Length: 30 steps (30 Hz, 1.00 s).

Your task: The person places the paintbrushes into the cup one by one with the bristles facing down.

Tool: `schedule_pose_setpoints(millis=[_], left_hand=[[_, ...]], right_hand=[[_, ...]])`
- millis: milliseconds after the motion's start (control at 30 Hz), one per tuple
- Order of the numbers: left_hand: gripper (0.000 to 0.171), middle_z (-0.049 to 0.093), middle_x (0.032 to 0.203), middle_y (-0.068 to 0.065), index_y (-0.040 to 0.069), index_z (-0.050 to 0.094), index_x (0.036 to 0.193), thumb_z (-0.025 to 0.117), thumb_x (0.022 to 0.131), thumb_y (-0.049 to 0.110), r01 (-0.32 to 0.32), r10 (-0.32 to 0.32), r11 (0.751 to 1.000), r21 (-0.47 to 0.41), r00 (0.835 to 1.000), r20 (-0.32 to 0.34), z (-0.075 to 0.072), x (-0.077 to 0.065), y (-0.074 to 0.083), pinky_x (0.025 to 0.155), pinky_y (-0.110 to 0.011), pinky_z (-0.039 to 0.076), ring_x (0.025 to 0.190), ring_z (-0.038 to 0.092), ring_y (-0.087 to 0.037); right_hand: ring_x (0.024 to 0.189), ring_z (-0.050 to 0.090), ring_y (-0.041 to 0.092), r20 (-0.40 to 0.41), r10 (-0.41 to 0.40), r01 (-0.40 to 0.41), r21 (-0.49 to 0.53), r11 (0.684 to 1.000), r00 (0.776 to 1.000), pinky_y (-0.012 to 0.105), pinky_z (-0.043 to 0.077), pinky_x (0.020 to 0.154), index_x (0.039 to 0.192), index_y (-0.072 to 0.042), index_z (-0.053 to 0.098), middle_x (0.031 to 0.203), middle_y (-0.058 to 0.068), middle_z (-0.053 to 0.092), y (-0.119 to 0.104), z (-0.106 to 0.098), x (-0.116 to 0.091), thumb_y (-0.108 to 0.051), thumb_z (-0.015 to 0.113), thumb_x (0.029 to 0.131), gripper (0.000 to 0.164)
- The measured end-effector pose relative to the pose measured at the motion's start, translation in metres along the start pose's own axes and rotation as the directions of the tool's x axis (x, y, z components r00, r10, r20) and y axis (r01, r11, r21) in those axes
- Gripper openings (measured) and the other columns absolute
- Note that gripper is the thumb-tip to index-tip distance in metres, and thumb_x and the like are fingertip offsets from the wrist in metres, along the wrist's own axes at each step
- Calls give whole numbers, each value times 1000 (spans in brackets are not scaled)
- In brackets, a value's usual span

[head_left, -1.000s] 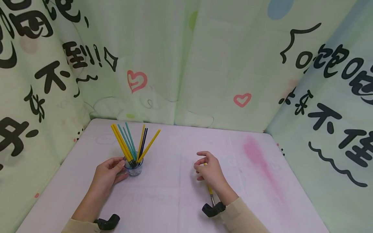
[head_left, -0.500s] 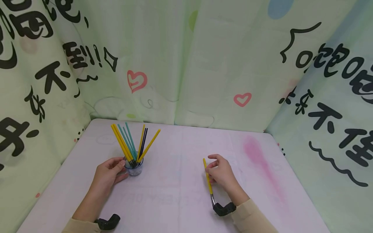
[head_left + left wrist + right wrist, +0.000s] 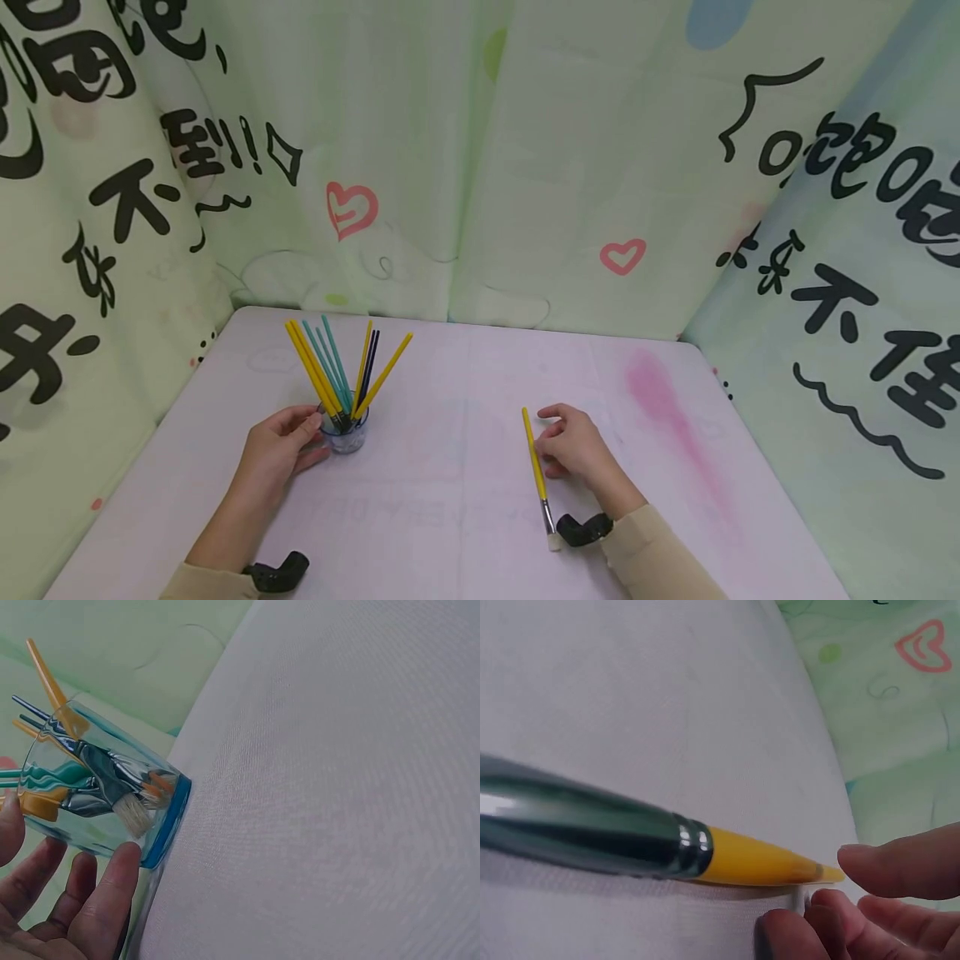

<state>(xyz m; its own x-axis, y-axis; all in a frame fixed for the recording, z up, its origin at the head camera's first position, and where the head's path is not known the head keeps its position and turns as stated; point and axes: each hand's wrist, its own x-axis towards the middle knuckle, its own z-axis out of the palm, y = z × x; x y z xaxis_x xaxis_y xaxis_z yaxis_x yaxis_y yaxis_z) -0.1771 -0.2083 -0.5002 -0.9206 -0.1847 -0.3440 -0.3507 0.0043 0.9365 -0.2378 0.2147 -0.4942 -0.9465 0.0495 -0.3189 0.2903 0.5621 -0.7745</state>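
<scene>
A clear glass cup (image 3: 345, 438) with a blue base stands on the table at the left, holding several paintbrushes (image 3: 330, 367) bristles down, their handles yellow, teal and dark blue. My left hand (image 3: 281, 442) grips its near-left side; in the left wrist view, fingers (image 3: 109, 896) reach up to the cup's wall. On the right, a yellow-handled paintbrush (image 3: 536, 467) lies on the table, its pale bristles towards me. My right hand (image 3: 573, 446) is just right of its handle, loosely bent fingers holding nothing. Close up in the right wrist view are the brush's metal ferrule (image 3: 592, 825) and yellow handle (image 3: 757, 859).
A pale pinkish cloth covers the table (image 3: 420, 533), with a pink streak (image 3: 675, 417) at the right. Light green curtains (image 3: 555, 167) with black writing and pink hearts surround its back and sides. Black wrist mounts (image 3: 585, 530) sit at both sleeves.
My right hand has moved right, off the yellow paintbrush, leaving it lying on the table and its bristles uncovered. The left hand and the cup have stayed in place.
</scene>
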Motion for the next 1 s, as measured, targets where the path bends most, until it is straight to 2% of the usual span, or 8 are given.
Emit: schedule_pose_setpoints(millis=[133,300,567,667,833,1000], left_hand=[[48,61,122,-8,-1,54,151,63,111,24,-3,3,1000,-3,1000,2,0,0,0,87,-29,68,102,65,-16],[49,60,124,-9,0,55,151,63,111,25,-2,2,1000,3,1000,3,0,0,-1,87,-29,68,105,65,-17],[49,60,122,-7,1,54,152,63,111,26,-1,1,1000,6,1000,1,0,0,0,87,-29,68,105,64,-17],[49,60,120,-6,1,54,152,62,111,26,-1,1,1000,6,1000,2,0,1,-1,87,-28,68,105,63,-16],[50,60,119,-6,0,54,152,63,111,26,1,-1,1000,3,1000,6,-1,1,-2,87,-28,68,105,63,-16],[49,60,119,-5,0,54,152,63,111,26,8,-8,1000,-4,1000,-1,0,1,-2,87,-28,68,104,63,-16]], right_hand=[[55,60,16,1,-3,3,-87,996,1000,29,60,50,136,-6,64,89,8,66,-2,3,1,-4,87,83,59],[50,61,17,-8,-24,22,-231,973,1000,26,52,51,131,-7,64,83,7,68,-5,8,3,-11,90,82,56],[53,65,18,-25,-37,28,-302,953,999,26,54,51,127,-8,67,81,6,68,-7,12,6,-7,84,83,48],[53,64,18,-5,-25,23,-281,959,1000,26,55,51,126,-8,67,82,6,67,-10,10,5,-5,82,84,45],[57,60,18,60,21,-14,-118,993,998,28,59,51,129,-6,67,86,8,65,-13,9,-1,0,78,86,44],[61,60,18,135,19,-23,27,999,991,30,63,54,135,-6,66,91,7,63,-19,13,-3,-1,78,88,49]])
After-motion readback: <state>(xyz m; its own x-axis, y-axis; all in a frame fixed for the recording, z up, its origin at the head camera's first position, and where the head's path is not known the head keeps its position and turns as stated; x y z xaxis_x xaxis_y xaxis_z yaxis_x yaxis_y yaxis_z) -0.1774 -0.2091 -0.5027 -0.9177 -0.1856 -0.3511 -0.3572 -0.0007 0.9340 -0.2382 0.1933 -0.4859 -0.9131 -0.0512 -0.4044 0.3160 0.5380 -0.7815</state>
